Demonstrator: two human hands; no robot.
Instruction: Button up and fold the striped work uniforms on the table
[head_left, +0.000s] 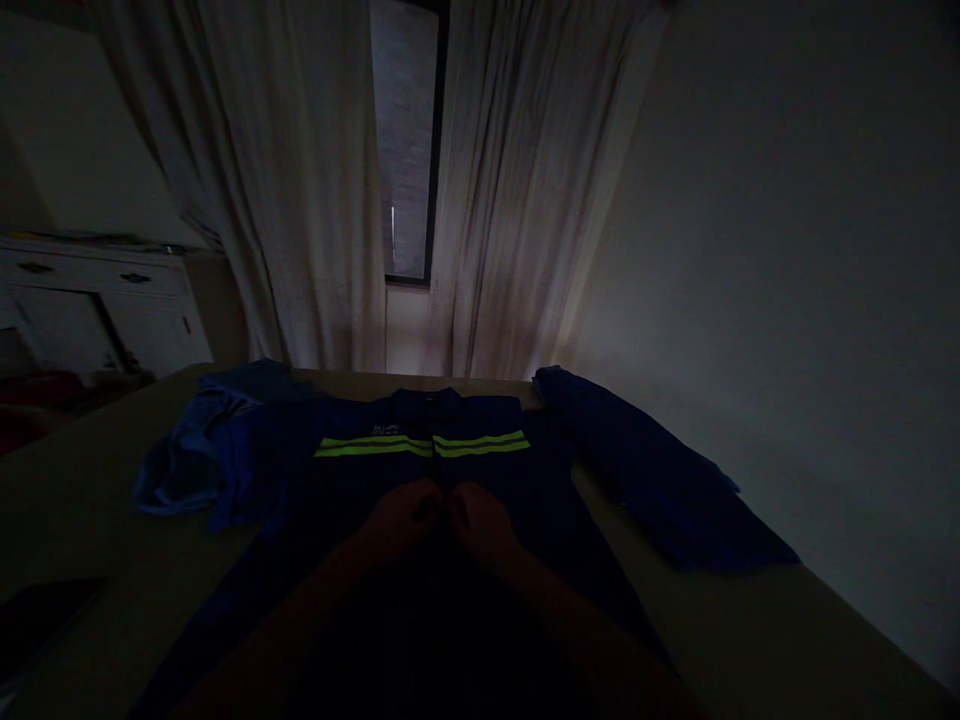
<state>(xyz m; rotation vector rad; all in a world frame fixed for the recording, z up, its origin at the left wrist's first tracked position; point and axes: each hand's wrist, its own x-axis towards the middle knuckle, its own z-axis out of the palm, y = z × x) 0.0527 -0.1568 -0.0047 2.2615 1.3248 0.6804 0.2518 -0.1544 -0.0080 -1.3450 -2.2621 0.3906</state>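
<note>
A dark blue work jacket (480, 415) lies spread out, front side up, its collar at the far end and yellow-green reflective stripes crossing the chest. Just below the stripes, at the middle of the jacket's front, my left hand (409, 508) is closed with curled fingers. Close beside it, my right hand (480, 515) is closed too, the knuckles of both nearly meeting. Both hands appear to pinch the jacket's front edges. The dim light hides the fingertips and any fastener between them.
Rumpled lighter blue denim clothing (184, 450) lies at the left, and a folded dark blue garment (660, 470) at the right beside the wall (787, 300). Curtains (300, 200) hang around a narrow window (406, 140). A white cabinet (105, 300) stands at the far left. A dark flat object (49, 615) lies near left.
</note>
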